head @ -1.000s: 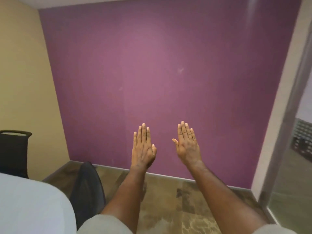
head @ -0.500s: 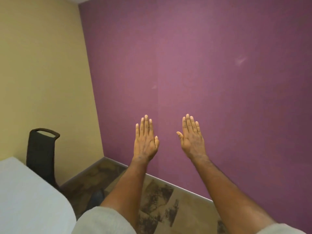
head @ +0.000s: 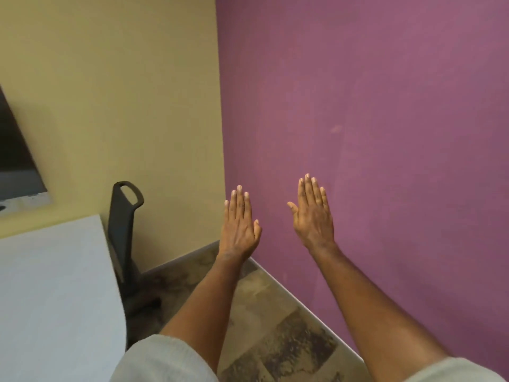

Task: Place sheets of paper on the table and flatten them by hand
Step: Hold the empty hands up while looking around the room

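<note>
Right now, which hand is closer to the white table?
The left hand. It is held up flat nearer the white table and black chair; the right hand is in front of the purple wall.

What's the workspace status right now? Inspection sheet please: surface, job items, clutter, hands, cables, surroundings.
Surface: white table at lower left, only partly in frame; nothing seen on the visible part.
Job's things: sheets of paper, nothing seen.
Clutter: nothing seen.
Grippers: left hand and right hand raised in the air, open and flat, fingers together, backs to the camera, holding nothing, apart from each other.
Cables: nothing seen.
Surroundings: black chair behind the table's far corner; beige wall meets purple wall at a corner; dark screen at left edge; patterned floor.
</note>
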Demonstrator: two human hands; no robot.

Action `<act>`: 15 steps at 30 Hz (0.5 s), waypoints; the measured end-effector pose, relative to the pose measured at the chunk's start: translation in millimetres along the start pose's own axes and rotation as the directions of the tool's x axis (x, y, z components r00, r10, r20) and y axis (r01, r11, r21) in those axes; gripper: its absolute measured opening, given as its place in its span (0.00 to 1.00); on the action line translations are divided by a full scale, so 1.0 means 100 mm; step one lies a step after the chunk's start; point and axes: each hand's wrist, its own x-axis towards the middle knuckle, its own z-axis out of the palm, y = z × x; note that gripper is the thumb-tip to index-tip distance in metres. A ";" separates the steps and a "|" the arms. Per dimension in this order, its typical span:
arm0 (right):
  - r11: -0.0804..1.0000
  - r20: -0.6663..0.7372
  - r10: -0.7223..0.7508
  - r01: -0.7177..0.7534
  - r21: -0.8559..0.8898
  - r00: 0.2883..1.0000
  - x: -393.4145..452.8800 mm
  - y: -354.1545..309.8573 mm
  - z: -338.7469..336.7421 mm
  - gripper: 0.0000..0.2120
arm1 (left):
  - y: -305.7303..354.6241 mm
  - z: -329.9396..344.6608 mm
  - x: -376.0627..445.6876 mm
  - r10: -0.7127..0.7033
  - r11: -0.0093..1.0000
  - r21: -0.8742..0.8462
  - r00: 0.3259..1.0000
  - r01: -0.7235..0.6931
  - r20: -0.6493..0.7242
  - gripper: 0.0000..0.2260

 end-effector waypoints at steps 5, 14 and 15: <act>0.993 0.039 -0.100 0.097 0.072 0.994 0.77 -0.22 0.85 0.35 | -0.67 0.39 0.59 -0.151 0.989 -0.002 0.988 0.151 -0.027 0.33; 0.924 0.061 -0.344 0.326 0.197 0.937 2.58 -1.63 2.58 0.34 | -2.83 0.98 1.77 -0.374 0.917 0.124 0.925 0.380 -0.066 0.33; 0.912 0.055 -0.371 0.352 0.211 0.927 2.74 -1.81 2.71 0.33 | -3.06 1.00 1.88 -0.398 0.903 0.148 0.915 0.404 -0.074 0.33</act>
